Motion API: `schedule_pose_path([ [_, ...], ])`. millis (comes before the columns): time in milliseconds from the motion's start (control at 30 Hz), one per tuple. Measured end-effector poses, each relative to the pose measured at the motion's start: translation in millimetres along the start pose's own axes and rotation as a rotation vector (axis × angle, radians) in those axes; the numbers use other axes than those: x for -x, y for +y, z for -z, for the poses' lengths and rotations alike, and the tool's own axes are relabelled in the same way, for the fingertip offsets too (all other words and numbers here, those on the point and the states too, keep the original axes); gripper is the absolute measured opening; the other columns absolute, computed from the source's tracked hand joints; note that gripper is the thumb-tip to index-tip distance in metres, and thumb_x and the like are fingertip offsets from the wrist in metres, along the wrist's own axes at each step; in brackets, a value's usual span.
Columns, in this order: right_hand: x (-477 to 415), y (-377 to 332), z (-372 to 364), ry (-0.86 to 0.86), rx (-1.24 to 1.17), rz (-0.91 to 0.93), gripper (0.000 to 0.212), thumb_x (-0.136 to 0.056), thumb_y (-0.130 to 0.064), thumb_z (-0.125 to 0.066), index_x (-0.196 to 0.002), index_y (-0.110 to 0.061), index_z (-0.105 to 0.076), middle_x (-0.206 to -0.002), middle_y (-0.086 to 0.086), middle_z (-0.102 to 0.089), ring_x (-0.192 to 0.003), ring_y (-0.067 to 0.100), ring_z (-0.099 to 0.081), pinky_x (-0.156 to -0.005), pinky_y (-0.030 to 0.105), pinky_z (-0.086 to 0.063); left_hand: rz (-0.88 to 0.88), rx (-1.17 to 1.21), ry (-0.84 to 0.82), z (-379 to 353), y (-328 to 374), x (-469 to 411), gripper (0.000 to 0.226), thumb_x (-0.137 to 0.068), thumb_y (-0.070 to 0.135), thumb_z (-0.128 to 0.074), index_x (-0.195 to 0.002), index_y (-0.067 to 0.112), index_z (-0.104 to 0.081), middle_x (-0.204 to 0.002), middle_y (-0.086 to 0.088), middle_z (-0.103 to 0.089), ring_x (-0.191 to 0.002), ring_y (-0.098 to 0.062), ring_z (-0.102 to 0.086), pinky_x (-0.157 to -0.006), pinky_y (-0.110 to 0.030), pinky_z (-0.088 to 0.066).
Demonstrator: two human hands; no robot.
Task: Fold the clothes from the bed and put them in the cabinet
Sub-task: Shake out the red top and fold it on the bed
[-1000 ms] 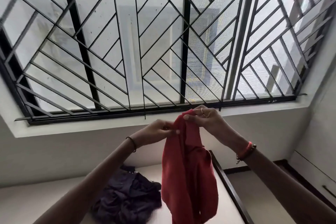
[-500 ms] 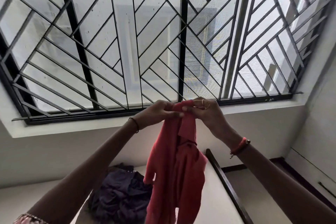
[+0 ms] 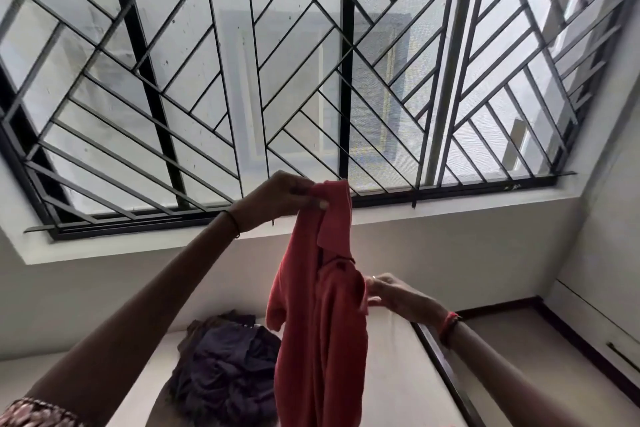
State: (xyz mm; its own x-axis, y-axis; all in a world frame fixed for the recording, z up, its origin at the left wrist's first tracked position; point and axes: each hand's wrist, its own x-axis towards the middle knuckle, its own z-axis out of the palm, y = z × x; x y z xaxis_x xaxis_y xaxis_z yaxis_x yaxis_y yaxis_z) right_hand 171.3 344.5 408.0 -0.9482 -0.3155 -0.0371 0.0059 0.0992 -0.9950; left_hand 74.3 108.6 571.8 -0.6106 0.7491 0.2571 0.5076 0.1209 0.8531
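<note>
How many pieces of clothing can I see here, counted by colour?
Red: 1, the shirt; the left hand holds its top and the right hand pinches its side edge.
Dark purple: 1 heap on the bed; how many pieces are in it cannot be told.
Total: 2

A black metal window grille of diagonal bars [image 3: 311,80] is spanning the pale glass, sitting above a plain white wall [image 3: 450,246].
</note>
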Motion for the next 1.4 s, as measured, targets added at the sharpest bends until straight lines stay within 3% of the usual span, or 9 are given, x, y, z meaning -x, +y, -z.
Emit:
schedule_pose_path([
  [167,13,-8,11,0.037,-0.02,0.047,0.045,-0.069,-0.036,-0.081,-0.089,-0.002,-0.06,-0.083,0.004,-0.058,-0.079,0.012,-0.056,-0.075,0.022,-0.047,0.038,-0.016,0.017,22,-7,5,0.047,-0.068,0.03,-0.078,-0.098,-0.006,-0.069,-0.099,-0.017,-0.07,-0.091,-0.017,-0.061,-0.091,-0.037,-0.05],
  [267,19,-23,29,0.213,0.046,0.144,0.03,-0.071,-0.014,-0.081,-0.08,-0.009,-0.052,-0.075,-0.002,-0.058,-0.07,0.008,-0.055,-0.063,0.015,-0.047,0.105,-0.06,-0.035,31,-21,12,0.035,-0.073,0.022,-0.073,-0.095,-0.006,-0.07,-0.093,-0.01,-0.069,-0.088,-0.013,-0.059,-0.085,-0.028,-0.051],
  [400,25,-50,52,0.352,0.106,0.185,0.043,-0.069,0.004,-0.074,-0.105,-0.011,-0.056,-0.087,0.007,-0.071,-0.08,0.012,-0.066,-0.068,0.023,-0.055,0.177,-0.051,-0.119,28,-40,18,0.038,-0.074,0.028,-0.077,-0.099,0.0,-0.072,-0.102,-0.011,-0.069,-0.095,-0.013,-0.061,-0.094,-0.029,-0.05],
  [500,24,-67,60,0.406,0.249,0.178,0.051,-0.068,0.005,-0.077,-0.112,-0.015,-0.061,-0.094,0.009,-0.072,-0.085,0.01,-0.067,-0.076,0.022,-0.054,0.182,-0.038,-0.119,22,-50,20,0.05,-0.072,0.04,-0.076,-0.103,0.001,-0.071,-0.112,-0.014,-0.067,-0.1,-0.015,-0.06,-0.096,-0.029,-0.049],
  [667,15,-78,52,0.585,0.35,0.132,0.026,-0.069,0.005,-0.077,-0.08,-0.014,-0.065,-0.072,-0.002,-0.067,-0.063,0.0,-0.061,-0.062,0.015,-0.048,0.277,0.116,0.028,11,-69,15,0.047,-0.08,0.03,-0.072,-0.109,-0.006,-0.064,-0.104,-0.015,-0.067,-0.094,-0.018,-0.061,-0.088,-0.031,-0.051],
  [867,-24,-48,21,0.86,0.45,-0.08,0.024,-0.07,-0.004,-0.076,-0.086,-0.011,-0.06,-0.083,0.006,-0.06,-0.078,0.018,-0.056,-0.066,0.023,-0.04,0.461,-0.02,0.367,-46,-97,3,0.018,-0.079,0.019,-0.074,-0.08,0.013,-0.057,-0.068,-0.004,-0.057,-0.064,-0.016,-0.053,-0.058,-0.024,-0.047],
  [1067,-40,-39,-11,0.833,0.428,-0.05,0.029,-0.07,-0.011,-0.077,-0.093,-0.011,-0.058,-0.074,-0.006,-0.055,-0.076,0.013,-0.055,-0.068,0.021,-0.04,0.392,0.027,0.416,-93,-109,15,0.046,-0.056,0.043,-0.078,-0.092,0.023,-0.057,-0.09,-0.011,-0.066,-0.088,-0.03,-0.066,-0.082,-0.045,-0.055],
  [1233,-46,-43,-27,0.8,0.375,0.019,0.029,-0.07,-0.013,-0.078,-0.087,-0.018,-0.056,-0.074,-0.009,-0.057,-0.069,0.009,-0.056,-0.067,0.024,-0.046,0.277,-0.082,0.446,-114,-98,17,0.026,-0.077,0.006,-0.074,-0.09,0.013,-0.053,-0.083,-0.002,-0.062,-0.077,-0.012,-0.06,-0.067,-0.01,-0.047],
  [1400,-45,-48,-36,0.705,0.383,0.027,0.026,-0.073,-0.006,-0.073,-0.079,-0.023,-0.055,-0.07,-0.008,-0.057,-0.062,0.007,-0.054,-0.061,0.016,-0.045,0.177,-0.101,0.446,-122,-95,21,0.026,-0.08,-0.003,-0.066,-0.095,0.014,-0.055,-0.08,-0.003,-0.062,-0.073,-0.015,-0.06,-0.065,-0.012,-0.048],
])
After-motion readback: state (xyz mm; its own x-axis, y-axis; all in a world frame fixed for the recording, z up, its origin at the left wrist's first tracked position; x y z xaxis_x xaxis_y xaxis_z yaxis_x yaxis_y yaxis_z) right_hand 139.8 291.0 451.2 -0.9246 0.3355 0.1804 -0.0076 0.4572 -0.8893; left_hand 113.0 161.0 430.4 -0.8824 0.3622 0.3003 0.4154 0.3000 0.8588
